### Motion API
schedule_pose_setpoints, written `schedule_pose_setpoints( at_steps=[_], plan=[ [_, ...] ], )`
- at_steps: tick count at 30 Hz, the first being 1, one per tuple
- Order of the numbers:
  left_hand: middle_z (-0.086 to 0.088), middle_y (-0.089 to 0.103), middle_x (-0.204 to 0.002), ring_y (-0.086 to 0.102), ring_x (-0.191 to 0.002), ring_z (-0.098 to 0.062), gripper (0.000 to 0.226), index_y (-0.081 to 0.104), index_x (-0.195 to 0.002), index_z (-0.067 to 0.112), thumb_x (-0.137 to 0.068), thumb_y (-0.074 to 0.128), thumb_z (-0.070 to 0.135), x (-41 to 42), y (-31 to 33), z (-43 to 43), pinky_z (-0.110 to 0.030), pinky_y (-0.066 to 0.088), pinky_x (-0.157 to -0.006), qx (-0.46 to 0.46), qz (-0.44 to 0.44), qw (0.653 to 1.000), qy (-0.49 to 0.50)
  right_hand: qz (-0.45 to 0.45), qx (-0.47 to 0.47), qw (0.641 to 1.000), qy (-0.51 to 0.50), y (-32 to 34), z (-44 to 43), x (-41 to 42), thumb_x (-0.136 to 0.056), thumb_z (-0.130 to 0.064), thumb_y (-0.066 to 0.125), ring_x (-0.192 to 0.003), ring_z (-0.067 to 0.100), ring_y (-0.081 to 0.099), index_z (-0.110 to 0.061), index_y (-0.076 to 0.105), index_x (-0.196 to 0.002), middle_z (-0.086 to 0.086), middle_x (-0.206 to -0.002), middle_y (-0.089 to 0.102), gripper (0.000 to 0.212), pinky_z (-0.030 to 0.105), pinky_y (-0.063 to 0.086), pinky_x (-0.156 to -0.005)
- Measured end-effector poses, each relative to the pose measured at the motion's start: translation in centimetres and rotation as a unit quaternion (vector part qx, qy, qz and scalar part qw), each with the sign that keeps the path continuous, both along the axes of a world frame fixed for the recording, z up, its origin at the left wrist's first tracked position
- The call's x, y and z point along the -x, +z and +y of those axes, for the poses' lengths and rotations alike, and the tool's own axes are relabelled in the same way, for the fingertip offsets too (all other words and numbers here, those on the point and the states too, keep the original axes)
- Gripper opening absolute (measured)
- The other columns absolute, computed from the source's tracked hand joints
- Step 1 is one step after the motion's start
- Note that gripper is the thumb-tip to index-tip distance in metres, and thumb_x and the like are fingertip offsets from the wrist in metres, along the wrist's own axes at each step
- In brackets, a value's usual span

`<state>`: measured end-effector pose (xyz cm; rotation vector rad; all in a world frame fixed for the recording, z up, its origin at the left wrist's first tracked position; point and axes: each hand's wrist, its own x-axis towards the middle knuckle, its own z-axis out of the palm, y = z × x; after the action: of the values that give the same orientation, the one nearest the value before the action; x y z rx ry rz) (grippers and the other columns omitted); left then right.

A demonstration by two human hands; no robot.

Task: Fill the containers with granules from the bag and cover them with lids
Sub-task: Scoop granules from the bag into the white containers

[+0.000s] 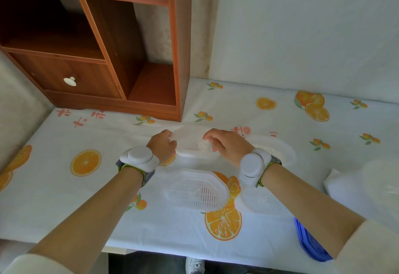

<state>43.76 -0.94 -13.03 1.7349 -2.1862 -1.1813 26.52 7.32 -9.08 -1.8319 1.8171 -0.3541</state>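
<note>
Head view: the left hand (163, 145) and right hand (226, 147) each pinch an edge of the bag (187, 136) with curled fingers, holding it stretched between them just above a container (192, 159). White granules (204, 144) show inside the bag near the right hand.

The bag looks like thin, limp film, light and probably slippery, so a grip at its 2 upper edges suits it. Loose granules would scatter if the mouth sags.

A 2nd container (278, 150) sits beyond the right wrist and seems to hold granules. A lid (196, 191) and a 2nd lid (263, 201) lie nearer, gridded and likely stiff, best taken by the rim.

The tablecloth (86, 198) is soft and orange-printed, so containers may shift on it. A cabinet (138, 57) stands at the rear left, against a pale wall (302, 25).
</note>
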Motion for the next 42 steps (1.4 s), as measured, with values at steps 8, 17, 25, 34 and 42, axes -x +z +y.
schedule_pose_setpoints(
  at_steps=[8,17,25,34,42],
  plan=[
    [-0.008,0.067,-0.078,0.055,-0.081,-0.022,0.031,0.050,-0.122,0.003,-0.092,0.042,0.011,0.0,0.1,0.2,-0.034,0.047,-0.083,-0.015,0.026,0.999,0.029,0.001,0.014,1.000,-0.007,0.3,1.3,0.8,-0.097,-0.010,0.032,-0.094,0.026,0.059,-0.006,0.052,-0.120,0.014,-0.103,0.064,0.031,0.033,0.044,-0.082],
    [0.002,0.057,-0.061,0.054,-0.074,-0.023,0.029,0.055,-0.117,0.000,-0.091,0.043,0.009,0.7,-0.4,0.2,-0.033,0.048,-0.084,-0.028,0.034,0.998,0.048,-0.026,0.001,0.999,-0.026,0.6,1.5,0.8,-0.098,-0.010,0.032,-0.097,0.027,0.059,-0.006,0.051,-0.121,0.017,-0.103,0.065,0.030,0.029,0.043,-0.082],
    [-0.018,0.068,-0.100,0.062,-0.087,-0.032,0.038,0.048,-0.126,0.002,-0.092,0.044,0.018,0.6,0.2,0.4,-0.034,0.049,-0.084,-0.024,-0.001,0.998,0.064,-0.053,0.027,0.998,-0.038,1.9,2.0,1.7,-0.099,-0.012,0.030,-0.069,0.013,0.050,-0.006,0.050,-0.121,0.016,-0.099,0.067,0.031,0.005,0.034,-0.072],
    [-0.013,0.066,-0.087,0.053,-0.066,-0.019,0.033,0.049,-0.124,0.004,-0.094,0.039,0.015,3.1,5.0,1.1,-0.021,0.039,-0.053,0.053,-0.021,0.998,0.003,-0.199,0.070,0.969,-0.130,4.9,3.2,4.8,-0.097,-0.012,0.035,-0.057,0.011,0.051,-0.012,0.056,-0.105,-0.006,-0.065,0.058,0.023,0.007,0.041,-0.058],
    [0.000,0.060,-0.072,0.050,-0.057,-0.010,0.032,0.050,-0.122,0.007,-0.095,0.041,0.020,13.6,9.9,5.1,-0.018,0.040,-0.054,0.060,0.039,0.990,-0.118,-0.206,0.171,0.936,-0.228,10.5,8.4,12.0,-0.093,-0.009,0.037,-0.041,0.002,0.044,-0.017,0.056,-0.086,-0.002,-0.055,0.054,0.022,0.009,0.038,-0.049]
  ],
)
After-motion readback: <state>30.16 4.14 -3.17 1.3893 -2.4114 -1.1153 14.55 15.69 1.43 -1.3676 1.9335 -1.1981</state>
